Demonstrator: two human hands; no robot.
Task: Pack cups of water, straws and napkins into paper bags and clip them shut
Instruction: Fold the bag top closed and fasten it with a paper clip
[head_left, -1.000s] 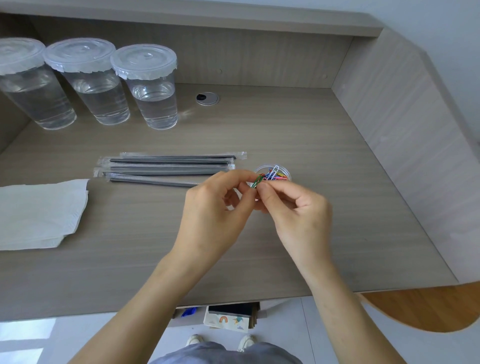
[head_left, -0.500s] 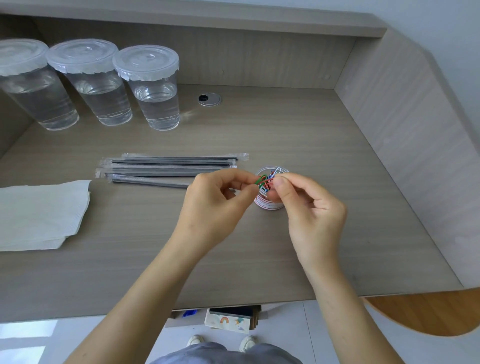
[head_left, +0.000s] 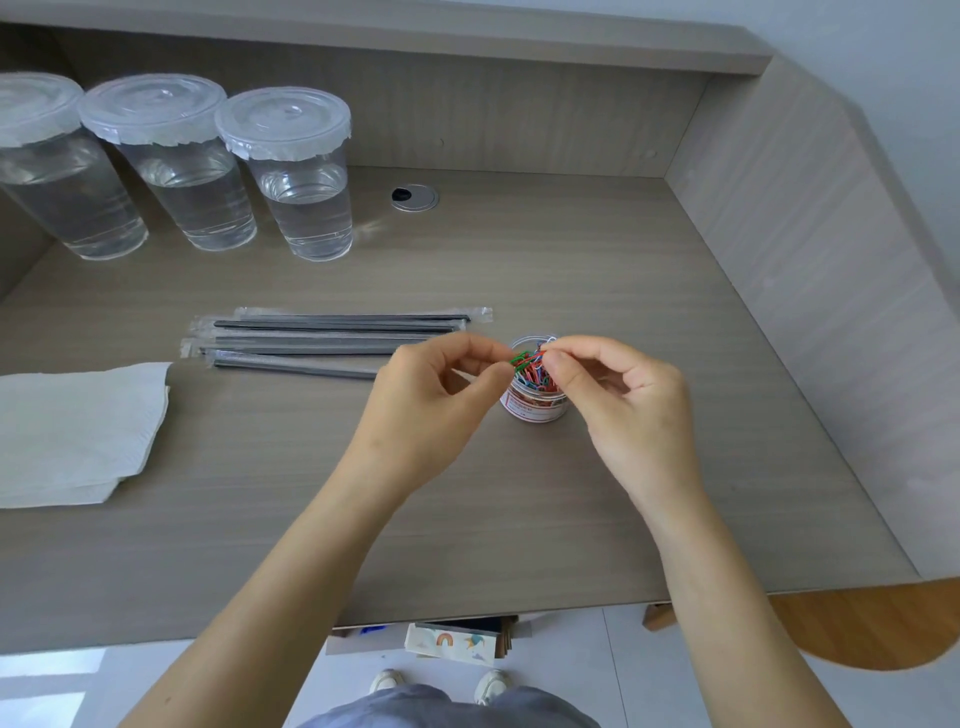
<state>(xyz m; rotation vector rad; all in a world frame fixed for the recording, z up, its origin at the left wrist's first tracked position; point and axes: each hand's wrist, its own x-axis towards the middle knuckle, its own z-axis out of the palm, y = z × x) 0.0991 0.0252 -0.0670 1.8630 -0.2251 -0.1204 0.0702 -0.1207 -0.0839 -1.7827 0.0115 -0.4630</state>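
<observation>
Three lidded clear cups of water (head_left: 306, 176) stand in a row at the back left of the desk. Several wrapped dark straws (head_left: 332, 338) lie side by side in the middle. A stack of white napkins (head_left: 72, 431) lies at the left edge. A small clear jar of coloured paper clips (head_left: 535, 400) stands right of the straws. Just above the jar's mouth, my left hand (head_left: 431, 410) pinches a green paper clip (head_left: 519, 358), and my right hand (head_left: 623, 410) pinches a tangle of red and blue clips (head_left: 537, 361) joined to it. No paper bag is in view.
The grey desk (head_left: 571, 509) has a back wall and a side panel on the right. A round cable grommet (head_left: 414, 197) sits at the back centre. A wooden seat (head_left: 872, 623) shows at the lower right, and boxes stand on the floor under the desk.
My hands have drawn slightly apart above the jar, the right one shifting right. More of the jar shows between them; the clips stay pinched in both hands.
</observation>
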